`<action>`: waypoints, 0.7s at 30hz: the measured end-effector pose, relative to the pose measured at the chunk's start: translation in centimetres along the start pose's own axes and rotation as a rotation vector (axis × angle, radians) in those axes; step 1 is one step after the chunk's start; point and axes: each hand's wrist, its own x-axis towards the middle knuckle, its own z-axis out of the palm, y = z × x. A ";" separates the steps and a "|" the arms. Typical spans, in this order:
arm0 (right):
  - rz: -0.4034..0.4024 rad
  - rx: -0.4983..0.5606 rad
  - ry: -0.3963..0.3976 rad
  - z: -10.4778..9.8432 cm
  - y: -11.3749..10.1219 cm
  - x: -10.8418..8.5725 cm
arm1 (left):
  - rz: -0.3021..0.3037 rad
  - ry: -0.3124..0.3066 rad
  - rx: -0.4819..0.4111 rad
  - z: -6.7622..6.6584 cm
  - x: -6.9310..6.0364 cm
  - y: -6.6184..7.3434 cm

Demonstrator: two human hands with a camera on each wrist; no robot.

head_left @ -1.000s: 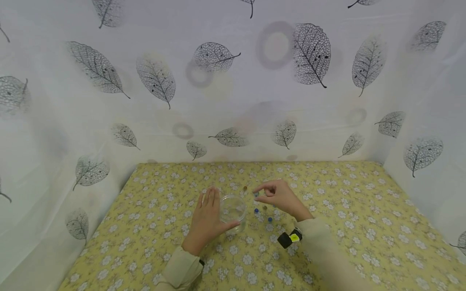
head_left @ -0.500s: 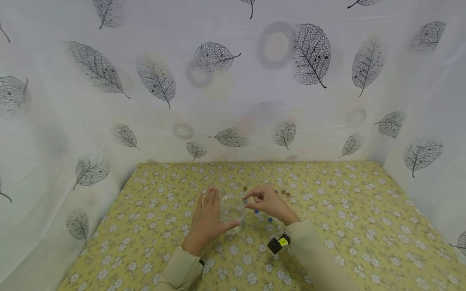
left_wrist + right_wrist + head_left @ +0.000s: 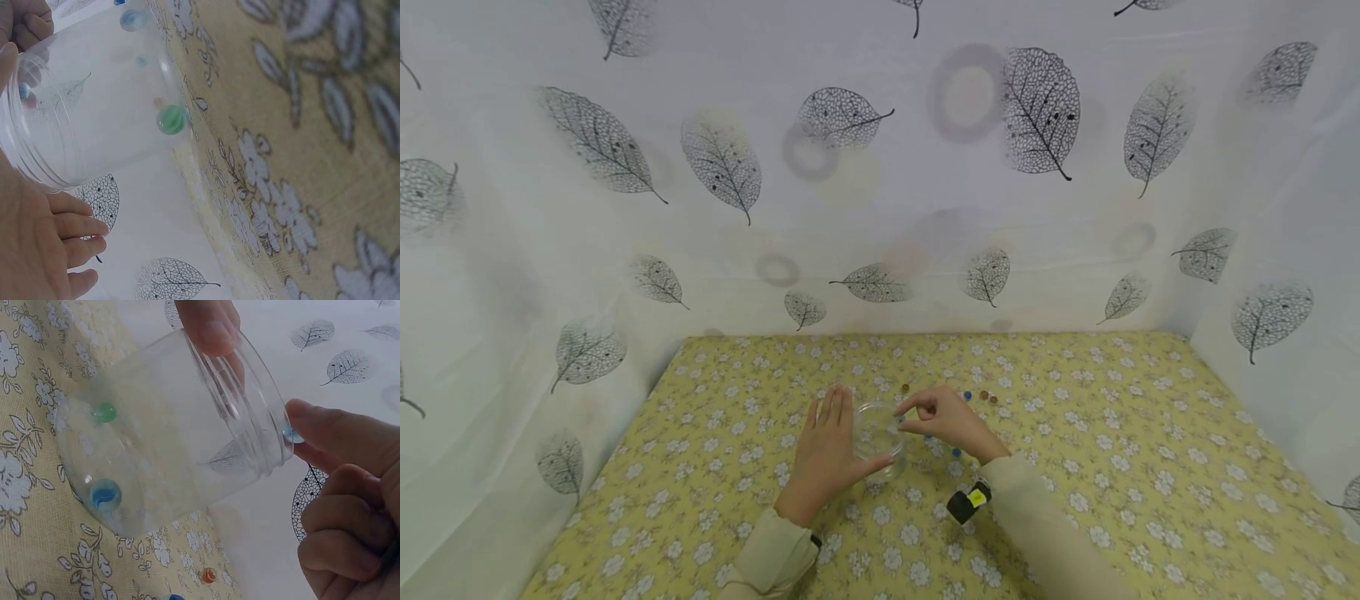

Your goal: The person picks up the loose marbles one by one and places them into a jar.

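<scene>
A clear plastic jar point(image 3: 880, 437) stands upright on the table. My left hand point(image 3: 825, 454) rests against its left side, fingers straight, thumb laid across the near side. At the jar's rim, my right hand point(image 3: 951, 419) pinches a light blue marble point(image 3: 293, 434) between thumb and forefinger; the other fingers point(image 3: 340, 544) are curled. In the right wrist view, a green marble point(image 3: 105, 412) and a blue-swirled marble point(image 3: 105, 495) lie at the jar's bottom. The left wrist view shows the green marble point(image 3: 170, 119) through the wall.
Blue marbles point(image 3: 967, 396) and amber marbles point(image 3: 984, 395) lie loose right of the jar. Another amber marble point(image 3: 906, 388) is behind it, and a blue marble point(image 3: 956, 452) sits below my right hand. A flowered yellow cloth point(image 3: 715, 500) covers the table; leaf-print curtains point(image 3: 895, 208) surround it.
My right hand has moved left with the marble, from the loose marbles to the jar's rim, uncovering marbles at the back right. My left hand and the jar have stayed put.
</scene>
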 end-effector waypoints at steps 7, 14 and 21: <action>0.012 -0.001 -0.017 0.0 -0.1 0.1 | 0.003 0.001 -0.002 0.0 0.0 0.0; 0.018 -0.001 -0.015 0.0 -0.1 0.1 | 0.007 0.003 -0.010 0.1 0.0 -0.1; 0.007 0.007 -0.015 0.0 -0.1 0.0 | 0.016 0.016 0.008 0.2 0.0 -0.2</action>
